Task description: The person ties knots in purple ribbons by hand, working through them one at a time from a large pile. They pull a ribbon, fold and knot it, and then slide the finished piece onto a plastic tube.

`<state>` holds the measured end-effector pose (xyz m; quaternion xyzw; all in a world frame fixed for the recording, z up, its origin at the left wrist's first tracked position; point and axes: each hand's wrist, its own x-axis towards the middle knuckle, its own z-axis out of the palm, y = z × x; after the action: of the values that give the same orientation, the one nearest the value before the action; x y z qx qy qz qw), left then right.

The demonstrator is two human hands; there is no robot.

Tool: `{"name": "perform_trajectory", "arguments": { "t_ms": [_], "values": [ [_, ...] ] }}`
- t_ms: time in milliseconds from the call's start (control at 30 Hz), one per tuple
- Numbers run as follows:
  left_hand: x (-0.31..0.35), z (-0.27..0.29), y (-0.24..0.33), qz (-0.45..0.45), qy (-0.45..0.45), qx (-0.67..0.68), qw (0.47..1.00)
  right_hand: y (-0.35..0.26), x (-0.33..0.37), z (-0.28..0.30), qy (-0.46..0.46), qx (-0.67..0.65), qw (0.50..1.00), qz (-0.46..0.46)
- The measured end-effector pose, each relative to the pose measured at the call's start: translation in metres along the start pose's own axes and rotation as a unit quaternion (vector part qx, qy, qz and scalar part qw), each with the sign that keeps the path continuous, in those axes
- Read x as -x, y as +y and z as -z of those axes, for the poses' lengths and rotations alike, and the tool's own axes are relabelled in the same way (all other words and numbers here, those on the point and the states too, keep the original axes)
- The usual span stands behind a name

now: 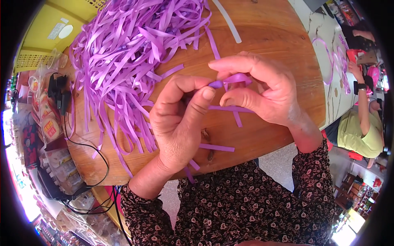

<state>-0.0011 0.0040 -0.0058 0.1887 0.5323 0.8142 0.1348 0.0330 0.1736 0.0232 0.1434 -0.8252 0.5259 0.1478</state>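
My left hand (pixel 176 119) pinches the small dark purple end (pixel 216 84) of a ribbon between thumb and forefinger. From this pinch a lighter purple ribbon loop (pixel 238 78) bends rightward into the space within my right hand (pixel 262 88). The right thumb and forefinger are spread apart around the loop. Whether its curled rear fingers touch the ribbon is hard to make out. Below the hands, loose purple ribbon strips (pixel 221 147) lie on the wooden table (pixel 271 37), some partly covered by my fingers and wrist.
A large tangled heap of purple ribbons (pixel 135 45) covers the table's far left. Beside it are a yellow crate (pixel 53 33), a black adapter (pixel 61 92) with a cable, and plastic-wrapped packages. At right, a person in a yellow-green top (pixel 357 131) works near more ribbon (pixel 340 61).
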Motion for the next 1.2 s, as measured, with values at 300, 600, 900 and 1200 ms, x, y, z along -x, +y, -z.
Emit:
{"name": "perform_trajectory", "arguments": {
  "t_ms": [300,600,900,1200],
  "values": [
    [-0.001,0.001,0.002,0.058,-0.057,0.026,0.996,0.009,0.000,0.006,0.018,0.114,0.987,0.114],
    [-0.011,0.008,-0.004,-0.052,-0.024,-0.226,0.972,0.015,0.016,0.042,0.070,0.165,0.981,0.079],
    [0.000,0.009,-0.019,0.016,-0.032,-0.209,0.977,0.019,0.067,0.162,0.206,0.116,0.959,-0.157],
    [-0.007,0.015,-0.031,-0.069,-0.098,-0.339,0.933,0.048,0.114,0.306,0.291,0.646,0.705,-0.024]
  ]
}}
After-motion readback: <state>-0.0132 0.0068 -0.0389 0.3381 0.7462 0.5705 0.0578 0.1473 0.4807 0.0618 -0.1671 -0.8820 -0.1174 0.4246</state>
